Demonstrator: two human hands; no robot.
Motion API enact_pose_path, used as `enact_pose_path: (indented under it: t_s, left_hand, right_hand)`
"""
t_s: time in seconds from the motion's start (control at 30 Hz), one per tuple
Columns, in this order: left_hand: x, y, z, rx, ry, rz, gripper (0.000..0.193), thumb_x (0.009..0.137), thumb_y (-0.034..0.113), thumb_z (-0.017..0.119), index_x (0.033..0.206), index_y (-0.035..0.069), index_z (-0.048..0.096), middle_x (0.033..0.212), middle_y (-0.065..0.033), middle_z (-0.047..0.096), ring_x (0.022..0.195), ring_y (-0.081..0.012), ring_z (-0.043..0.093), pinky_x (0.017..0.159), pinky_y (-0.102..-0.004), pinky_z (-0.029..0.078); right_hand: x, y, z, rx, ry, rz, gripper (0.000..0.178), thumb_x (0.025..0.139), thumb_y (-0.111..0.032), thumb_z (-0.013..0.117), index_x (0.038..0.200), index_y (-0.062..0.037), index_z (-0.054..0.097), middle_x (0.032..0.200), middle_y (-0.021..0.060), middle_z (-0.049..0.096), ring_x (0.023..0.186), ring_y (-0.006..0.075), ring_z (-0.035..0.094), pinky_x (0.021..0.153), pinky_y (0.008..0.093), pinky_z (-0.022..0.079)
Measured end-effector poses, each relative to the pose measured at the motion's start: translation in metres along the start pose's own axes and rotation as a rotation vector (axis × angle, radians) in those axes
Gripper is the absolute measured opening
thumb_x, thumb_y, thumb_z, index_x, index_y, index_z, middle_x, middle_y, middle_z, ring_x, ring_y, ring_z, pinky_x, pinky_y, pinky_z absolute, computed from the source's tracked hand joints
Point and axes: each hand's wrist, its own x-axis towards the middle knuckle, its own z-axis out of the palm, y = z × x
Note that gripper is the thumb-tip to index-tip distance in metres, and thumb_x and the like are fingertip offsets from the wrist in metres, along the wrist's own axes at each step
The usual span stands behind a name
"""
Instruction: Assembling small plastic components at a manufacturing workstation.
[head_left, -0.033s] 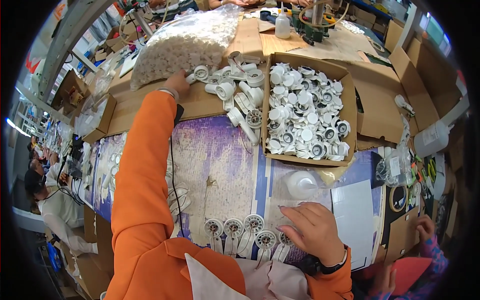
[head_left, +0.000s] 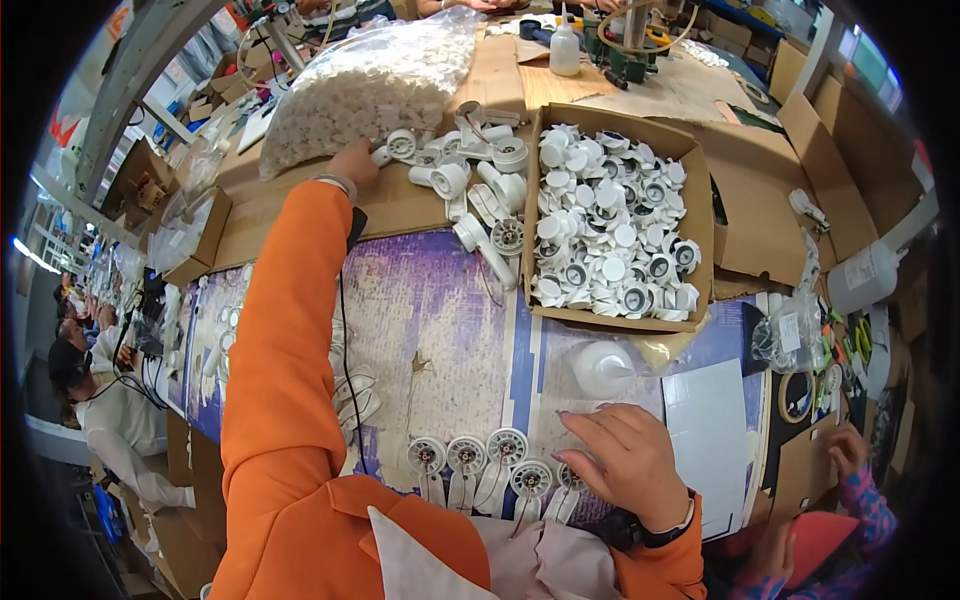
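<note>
Stretched far forward, my left hand [head_left: 355,168] is closed at the handle end of a white handheld-fan housing [head_left: 402,145]; its fingertips are partly hidden. That housing lies at the left of a pile of similar white housings [head_left: 452,180], some with copper motor coils showing. My right hand [head_left: 630,465] hovers near the table's front edge, holding nothing, fingers bent and thumb apart. Beside and partly under it is a row of white fan housings [head_left: 467,456] with round coil heads and thin wires. One head [head_left: 570,478] is partly covered by my right fingers.
A cardboard box [head_left: 708,230] full of small white fan blades stands right of the pile. Behind is a big clear bag [head_left: 365,95] of white parts. A translucent bottle [head_left: 600,370] and a white board [head_left: 706,440] lie at right. Another person's hand [head_left: 848,450] shows at lower right.
My two hands have not visibly moved. The other person's hands at the lower right have shifted slightly.
</note>
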Motion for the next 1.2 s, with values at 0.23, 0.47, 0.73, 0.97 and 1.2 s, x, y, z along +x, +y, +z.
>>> enact_pose_path:
  t_s: [0.23, 0.47, 0.73, 0.97, 1.2]
  left_hand:
    - [-0.037, 0.033, -0.029, 0.079, -0.14, 0.275, 0.039, 0.078, 0.029, 0.072, 0.107, 0.005, 0.065, 0.104, -0.0197, 0.068, 0.097, -0.0361, 0.064, 0.085, -0.043, 0.05]
    - [-0.07, 0.049, -0.052, -0.015, -0.392, 0.598, 0.041, 0.081, 0.031, 0.075, 0.107, 0.001, 0.062, 0.096, -0.0149, 0.066, 0.089, -0.0278, 0.064, 0.077, -0.0383, 0.049]
    - [-0.014, 0.063, -0.018, -0.494, -0.047, 0.406, 0.047, 0.087, 0.018, 0.068, 0.128, 0.0, 0.055, 0.117, -0.0143, 0.066, 0.105, -0.0262, 0.064, 0.089, -0.0356, 0.05]
    - [-0.009, 0.116, -0.022, -0.231, -0.208, 0.396, 0.068, 0.084, 0.025, 0.071, 0.141, 0.001, 0.043, 0.126, -0.0179, 0.062, 0.11, -0.0307, 0.063, 0.095, -0.0376, 0.048]
    - [-0.024, 0.114, -0.02, -0.169, -0.26, 0.241, 0.074, 0.077, 0.039, 0.075, 0.137, 0.002, 0.05, 0.119, -0.0178, 0.065, 0.107, -0.0296, 0.063, 0.092, -0.0366, 0.049]
  right_hand:
    - [0.0, 0.001, -0.001, -0.038, -0.008, -0.019, 0.037, 0.076, -0.023, 0.078, 0.108, -0.006, 0.067, 0.087, 0.007, 0.067, 0.081, 0.025, 0.061, 0.074, 0.0352, 0.051]
    - [-0.003, -0.003, -0.003, -0.037, -0.009, 0.005, 0.039, 0.074, -0.02, 0.08, 0.108, -0.0067, 0.067, 0.088, 0.0081, 0.067, 0.083, 0.028, 0.062, 0.076, 0.037, 0.052]
    - [-0.004, -0.003, -0.001, -0.025, -0.037, 0.024, 0.039, 0.072, -0.019, 0.08, 0.107, -0.0072, 0.068, 0.088, 0.0083, 0.067, 0.084, 0.0292, 0.062, 0.077, 0.0376, 0.052]
    - [-0.004, 0.001, 0.001, -0.011, -0.062, 0.081, 0.036, 0.073, -0.019, 0.079, 0.106, -0.0072, 0.068, 0.087, 0.008, 0.067, 0.082, 0.0282, 0.062, 0.077, 0.0371, 0.052]
    - [-0.003, 0.003, 0.005, -0.026, -0.018, 0.017, 0.034, 0.074, -0.018, 0.079, 0.105, -0.0071, 0.069, 0.086, 0.0077, 0.066, 0.079, 0.0269, 0.061, 0.074, 0.0369, 0.051]
